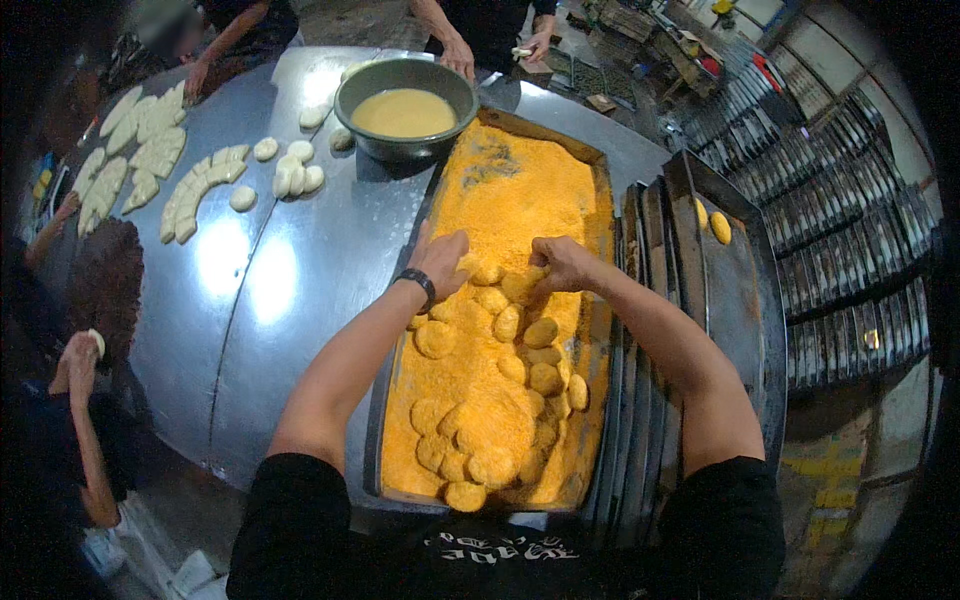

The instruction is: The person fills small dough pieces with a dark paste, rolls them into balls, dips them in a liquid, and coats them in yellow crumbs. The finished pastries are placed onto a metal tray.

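Observation:
A long metal tray [610,200] holds a deep layer of orange-yellow crumbs [530,180]. Several flattened dough pieces coated in the crumbs lie in it, some overlapping, such as one dough piece [433,340] by its left side. Over the tray's middle, my left hand [440,262], with a dark band on the wrist, is curled with its fingertips on a coated dough piece [467,264]. My right hand [562,264] faces it a short way to the right, its bent fingers closed at a coated piece that they partly hide.
A green-grey bowl [360,92] of pale yellow liquid stands beyond the tray. Plain white dough rounds [290,175] and cut dough strips [185,200] lie on the metal table [320,260]. Dark trays [735,270] are stacked at the right. Other people's hands [455,58] work around the table.

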A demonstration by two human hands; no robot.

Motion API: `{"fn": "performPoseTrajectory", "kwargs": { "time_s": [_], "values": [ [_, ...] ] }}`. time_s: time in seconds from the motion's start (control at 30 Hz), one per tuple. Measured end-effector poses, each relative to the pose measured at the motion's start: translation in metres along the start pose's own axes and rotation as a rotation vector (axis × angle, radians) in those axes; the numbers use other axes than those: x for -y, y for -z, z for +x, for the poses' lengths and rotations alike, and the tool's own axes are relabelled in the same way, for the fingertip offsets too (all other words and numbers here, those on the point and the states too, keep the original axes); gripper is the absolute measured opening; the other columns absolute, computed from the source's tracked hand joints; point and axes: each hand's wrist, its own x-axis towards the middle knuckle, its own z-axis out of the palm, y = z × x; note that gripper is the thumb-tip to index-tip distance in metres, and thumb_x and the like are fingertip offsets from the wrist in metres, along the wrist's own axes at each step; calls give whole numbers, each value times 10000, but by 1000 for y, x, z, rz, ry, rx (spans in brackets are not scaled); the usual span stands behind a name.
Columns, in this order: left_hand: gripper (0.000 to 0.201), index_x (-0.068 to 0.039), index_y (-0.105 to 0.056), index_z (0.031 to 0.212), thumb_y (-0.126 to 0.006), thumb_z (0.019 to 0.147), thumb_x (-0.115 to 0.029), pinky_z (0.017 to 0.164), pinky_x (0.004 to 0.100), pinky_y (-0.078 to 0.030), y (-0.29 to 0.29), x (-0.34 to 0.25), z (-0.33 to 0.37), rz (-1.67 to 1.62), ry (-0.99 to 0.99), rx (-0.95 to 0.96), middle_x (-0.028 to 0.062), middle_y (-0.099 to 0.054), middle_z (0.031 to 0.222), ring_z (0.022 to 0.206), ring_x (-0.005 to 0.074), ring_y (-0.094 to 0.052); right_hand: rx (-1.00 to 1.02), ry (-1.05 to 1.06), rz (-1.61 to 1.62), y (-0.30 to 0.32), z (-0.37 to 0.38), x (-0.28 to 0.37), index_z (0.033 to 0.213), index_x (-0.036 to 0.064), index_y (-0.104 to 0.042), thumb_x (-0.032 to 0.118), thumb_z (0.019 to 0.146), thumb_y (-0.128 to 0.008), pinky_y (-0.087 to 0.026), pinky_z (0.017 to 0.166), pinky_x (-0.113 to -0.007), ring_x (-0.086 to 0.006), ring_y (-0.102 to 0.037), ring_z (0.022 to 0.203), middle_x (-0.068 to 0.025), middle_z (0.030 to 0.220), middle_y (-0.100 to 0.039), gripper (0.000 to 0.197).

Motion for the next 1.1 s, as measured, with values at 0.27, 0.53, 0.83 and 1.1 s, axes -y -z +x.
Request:
{"fn": "performPoseTrajectory", "kwargs": {
  "time_s": [0.27,0.53,0.83,1.1],
  "values": [
    [291,6,-489,1168,-517,899,-103,717,320,-536,20,-26,-61,-1422,357,-21,116,-599,1053,901,218,-628,-189,-128,1518,57,-116,38,1232,11,-458,223,854,-639,-531,823,-373,-200,-620,923,-65,943,-606,470],
    [336,17,-399,1154,-559,877,-87,729,314,-526,-26,-34,-150,-916,214,-511,121,-598,983,858,194,-608,-317,195,1672,71,-194,-22,1220,11,-480,211,788,-692,-507,869,-376,-246,-614,991,-119,1103,-597,521],
    [368,47,-476,1176,-571,881,-152,741,319,-510,-48,-31,-156,-443,115,-609,159,-634,976,848,215,-628,-876,-679,317,97,-259,-233,1146,8,-558,112,732,-690,-475,874,-356,-249,-603,989,-127,1077,-627,447],
    [337,25,-504,1158,-577,873,-138,742,333,-518,-43,-34,-161,-354,139,-535,177,-644,960,872,233,-639,-793,-940,-143,28,-222,-346,1384,-32,-271,369,877,-459,-215,1108,-407,-376,-211,1358,-231,1468,-214,673]
  ]
}}
